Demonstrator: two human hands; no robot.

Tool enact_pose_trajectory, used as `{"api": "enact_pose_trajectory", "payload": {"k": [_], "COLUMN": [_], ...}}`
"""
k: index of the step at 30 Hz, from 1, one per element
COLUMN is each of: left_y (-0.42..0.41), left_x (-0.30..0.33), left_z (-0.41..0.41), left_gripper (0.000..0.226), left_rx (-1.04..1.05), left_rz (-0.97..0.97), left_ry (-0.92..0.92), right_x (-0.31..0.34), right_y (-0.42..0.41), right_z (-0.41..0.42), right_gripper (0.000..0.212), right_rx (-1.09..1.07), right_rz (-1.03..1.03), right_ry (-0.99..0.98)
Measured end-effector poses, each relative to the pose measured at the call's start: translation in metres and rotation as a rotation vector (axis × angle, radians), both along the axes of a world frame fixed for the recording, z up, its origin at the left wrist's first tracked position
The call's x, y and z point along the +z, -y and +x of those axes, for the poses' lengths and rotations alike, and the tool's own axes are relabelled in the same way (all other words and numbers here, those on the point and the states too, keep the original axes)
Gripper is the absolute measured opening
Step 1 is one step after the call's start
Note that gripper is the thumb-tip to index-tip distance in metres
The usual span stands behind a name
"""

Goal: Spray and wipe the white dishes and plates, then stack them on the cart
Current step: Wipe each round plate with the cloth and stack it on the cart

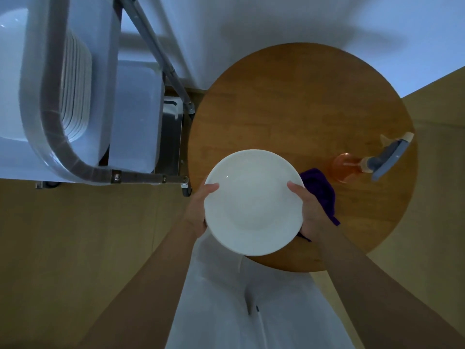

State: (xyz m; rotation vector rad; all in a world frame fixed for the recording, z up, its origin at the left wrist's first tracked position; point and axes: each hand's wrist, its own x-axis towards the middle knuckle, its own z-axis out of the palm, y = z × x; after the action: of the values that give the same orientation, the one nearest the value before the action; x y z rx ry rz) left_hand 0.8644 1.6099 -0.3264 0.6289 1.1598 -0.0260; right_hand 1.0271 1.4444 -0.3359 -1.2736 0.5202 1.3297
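Head view, looking straight down. A white plate (253,202) is held face-up in both hands, above the near edge of the round wooden desk (302,102) and partly over the person's white-clad lap.

Left hand (198,212): grips the plate's left rim. Thumb lies curled over the top of the rim; the remaining fingers are hidden beneath the plate, so their spread cannot be told.

Right hand (310,212): grips the right rim in the same way, thumb on top, other fingers out of sight under the plate.

Plate surface looks plain white, with a small highlight near its upper left; whether it is wet or dry cannot be told.

On the desk, just right of the plate and partly covered by the right hand: a crumpled purple cloth (323,190). Further right, near the cloth but apart from it: a spray bottle (364,163) with orange liquid and a grey-blue trigger head, nozzle pointing away to the upper right.

Left of the desk: a cart (52,117) with a curved grey handle bar. A stack of white plates (78,89) sits on its upper level, seen edge-on. Below it, pale bins are partly visible.

Floor is light wood.
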Motion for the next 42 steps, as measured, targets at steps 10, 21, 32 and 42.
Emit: {"api": "enact_pose_trajectory", "payload": {"k": [10,21,32,42], "left_y": [-0.007,-0.030,-0.027,-0.023], "left_x": [0.008,0.070,0.166,0.225], "left_z": [-0.007,-0.042,-0.098,-0.161], "left_gripper": [0.026,0.018,0.033,0.028], "left_rx": [-0.009,0.009,0.125,0.229], "left_rz": [0.009,0.047,0.114,0.279], "left_ry": [-0.071,0.012,0.146,0.198], "right_x": [0.021,0.085,0.172,0.246], "right_y": [-0.004,-0.033,-0.041,-0.051], "right_z": [-0.012,-0.042,-0.079,-0.130], "right_gripper": [0.043,0.043,0.023,0.028], "right_rx": [-0.032,-0.008,0.070,0.162], "right_rz": [-0.056,0.011,0.028,0.102], "right_ry": [0.084,0.125,0.289,0.355]}}
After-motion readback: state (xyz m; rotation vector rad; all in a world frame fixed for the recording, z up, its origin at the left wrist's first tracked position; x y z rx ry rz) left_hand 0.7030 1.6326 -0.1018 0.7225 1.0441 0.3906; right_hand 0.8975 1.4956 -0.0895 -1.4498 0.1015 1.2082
